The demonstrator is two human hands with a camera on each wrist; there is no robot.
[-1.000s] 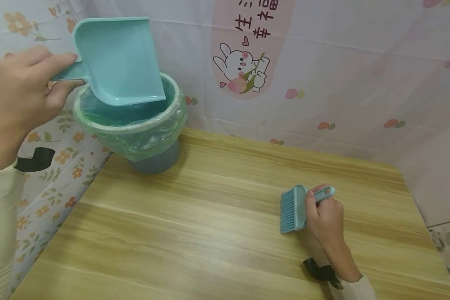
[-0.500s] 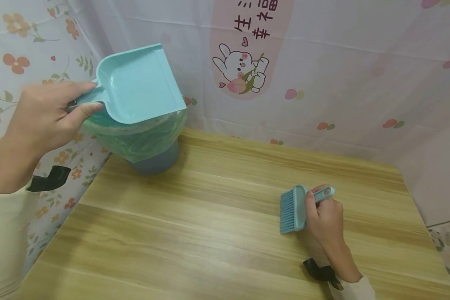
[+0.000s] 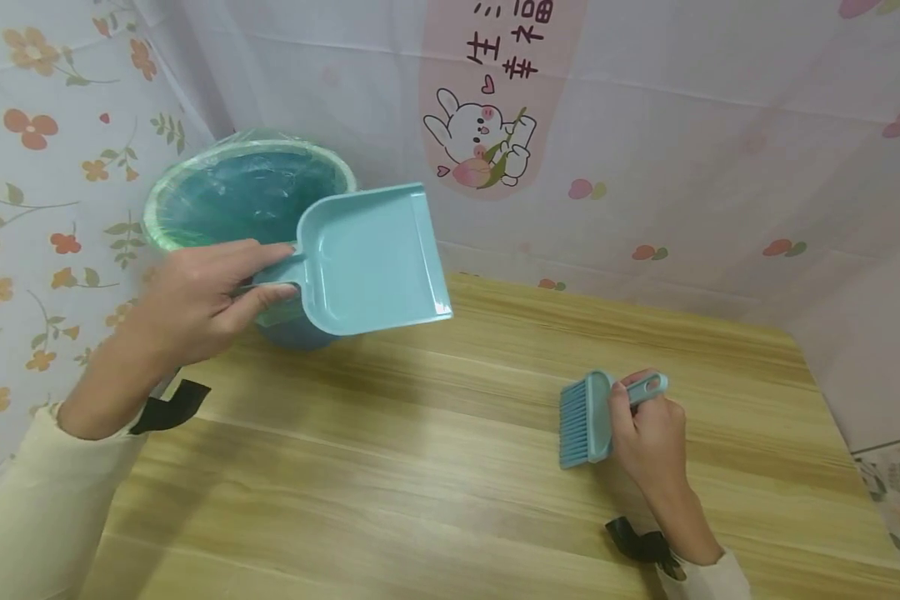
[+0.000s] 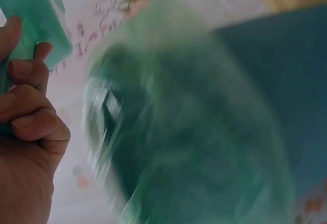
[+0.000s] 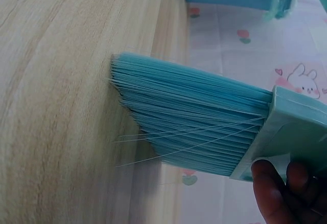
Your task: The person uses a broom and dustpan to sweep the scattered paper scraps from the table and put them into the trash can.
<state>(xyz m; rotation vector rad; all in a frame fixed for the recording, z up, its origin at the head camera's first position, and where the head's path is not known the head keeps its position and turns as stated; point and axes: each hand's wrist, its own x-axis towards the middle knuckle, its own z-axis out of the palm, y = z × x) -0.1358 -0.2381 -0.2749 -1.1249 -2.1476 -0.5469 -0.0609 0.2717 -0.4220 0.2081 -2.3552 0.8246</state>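
My left hand (image 3: 206, 296) grips the short handle of a light-blue dustpan (image 3: 371, 258), which hangs in the air in front and to the right of the bin. No debris shows on its pan. In the left wrist view, curled fingers (image 4: 30, 76) wrap the handle at the left edge. On the right side of the table, my right hand (image 3: 651, 437) holds a blue hand brush (image 3: 600, 417) by its handle. The bristles (image 5: 189, 112) meet the wood in the right wrist view, pointing left in the head view.
A blue bin (image 3: 300, 332) with a green plastic liner (image 3: 251, 167) stands at the table's back left corner. The wood-grain table (image 3: 420, 467) ends at a white printed curtain (image 3: 645, 150) behind, and a floral curtain (image 3: 30, 250) hangs at the left.
My left hand has carried the dustpan from over the bin down and to the right, uncovering the bin's opening. The right hand and brush have stayed in place.
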